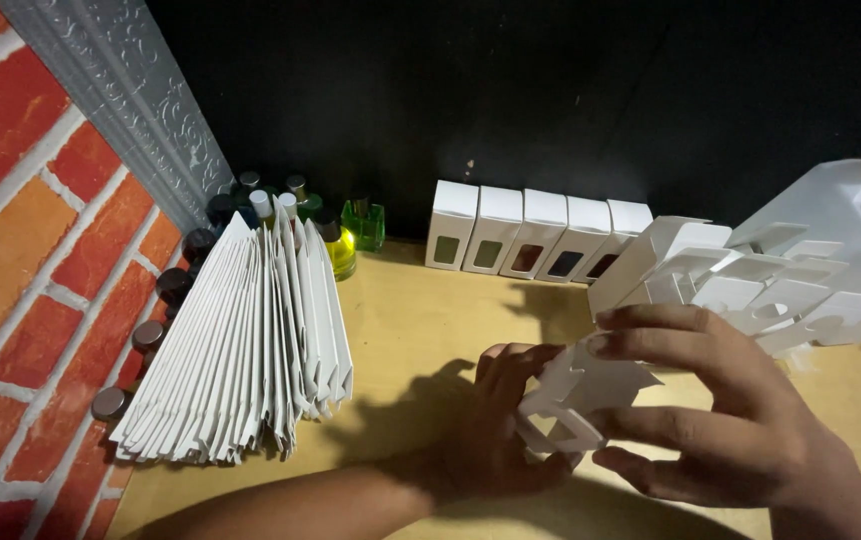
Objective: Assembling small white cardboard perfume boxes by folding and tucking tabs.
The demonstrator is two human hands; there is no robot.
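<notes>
Both hands, left hand and right hand, grip a white cardboard insert between them; folded cartons stand left.

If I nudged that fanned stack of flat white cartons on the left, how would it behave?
The stack of flat cartons would probably slide and spill sideways, since the sheets lean loosely against each other. Each looks thin, so likely light and bendy. A push toward the brick wall might also knock the small bottles standing close behind it.

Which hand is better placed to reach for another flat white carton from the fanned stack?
Probably the left hand: the flat carton stack lies on its side, while the right hand is farther away, gripping the small white box.
</notes>
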